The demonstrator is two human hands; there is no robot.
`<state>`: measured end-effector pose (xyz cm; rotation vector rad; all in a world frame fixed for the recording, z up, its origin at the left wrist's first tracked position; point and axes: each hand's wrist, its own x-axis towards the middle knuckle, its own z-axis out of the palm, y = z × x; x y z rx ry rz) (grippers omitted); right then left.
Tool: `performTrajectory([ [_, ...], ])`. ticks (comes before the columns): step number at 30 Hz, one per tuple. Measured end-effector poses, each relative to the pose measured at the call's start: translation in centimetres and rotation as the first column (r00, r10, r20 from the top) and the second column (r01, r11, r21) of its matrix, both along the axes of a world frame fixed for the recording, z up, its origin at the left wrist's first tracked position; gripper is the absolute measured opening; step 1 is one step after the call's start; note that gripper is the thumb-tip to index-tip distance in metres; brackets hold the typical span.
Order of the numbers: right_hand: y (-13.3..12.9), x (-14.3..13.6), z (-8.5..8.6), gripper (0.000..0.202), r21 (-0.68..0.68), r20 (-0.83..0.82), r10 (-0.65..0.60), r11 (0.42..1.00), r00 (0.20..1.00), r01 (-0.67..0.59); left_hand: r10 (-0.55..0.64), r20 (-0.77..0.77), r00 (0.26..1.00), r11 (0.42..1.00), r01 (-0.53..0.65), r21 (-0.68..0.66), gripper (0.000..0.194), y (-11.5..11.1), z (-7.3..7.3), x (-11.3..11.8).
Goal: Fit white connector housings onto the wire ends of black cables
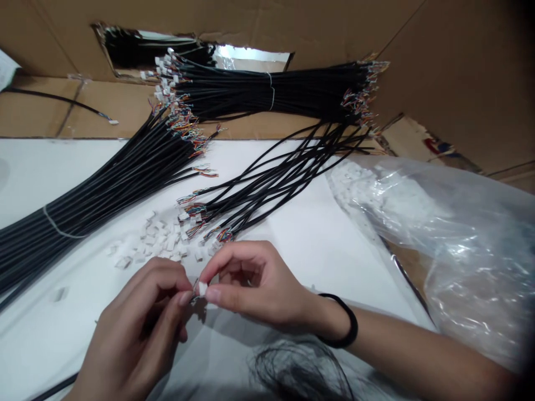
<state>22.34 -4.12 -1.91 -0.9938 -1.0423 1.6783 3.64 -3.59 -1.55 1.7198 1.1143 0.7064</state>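
Between finger and thumb of my right hand (259, 284) is a small white connector (202, 288). My left hand (142, 323) pinches thin wires (194, 295) right beside that connector. A black cable (58, 386) comes out from under my left hand at the bottom left. Just beyond my hands lies a scattered pile of white connectors (163, 236). Loose black cables (267, 189) with stripped coloured wire ends lie behind my right hand. Whether the wires sit inside the connector is too small to tell.
A tied black cable bundle (96, 189) lies at the left, another (271, 92) across the back by the cardboard wall (334, 28). A clear plastic bag (468, 245) stands at the right. Dark hair (301, 370) hangs at the bottom.
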Motion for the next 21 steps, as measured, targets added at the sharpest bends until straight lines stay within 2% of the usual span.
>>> performTrajectory([
  [4, -0.1, 0.0, -0.1, 0.026, -0.032, 0.058, 0.014, 0.999, 0.998, -0.012, -0.117, -0.085, 0.989, 0.972, 0.132, 0.194, 0.011, 0.9, -0.3, -0.6],
  [7, -0.2, 0.0, -0.1, 0.026, -0.024, 0.083, 0.018, 1.000, 0.996, -0.016, -0.141, -0.129, 0.981, 0.941, 0.174, 0.292, 0.011, 1.4, -0.5, -0.9],
  [10, -0.2, 0.0, -0.1, 0.024, -0.010, 0.106, 0.024, 1.000, 0.994, -0.023, -0.113, -0.127, 0.985, 0.956, 0.142, 0.258, 0.009, 1.1, -0.5, -0.8],
  [14, -0.1, 0.0, -0.1, 0.018, 0.041, 0.133, 0.031, 0.998, 0.991, -0.037, -0.001, -0.096, 0.995, 0.990, 0.014, 0.138, 0.010, 0.2, -0.4, -0.4],
  [21, 0.0, 0.0, 0.0, 0.012, 0.064, 0.160, 0.031, 0.997, 0.987, -0.041, 0.026, -0.065, 0.998, 0.994, -0.019, 0.109, 0.011, 0.1, -0.2, -0.1],
])
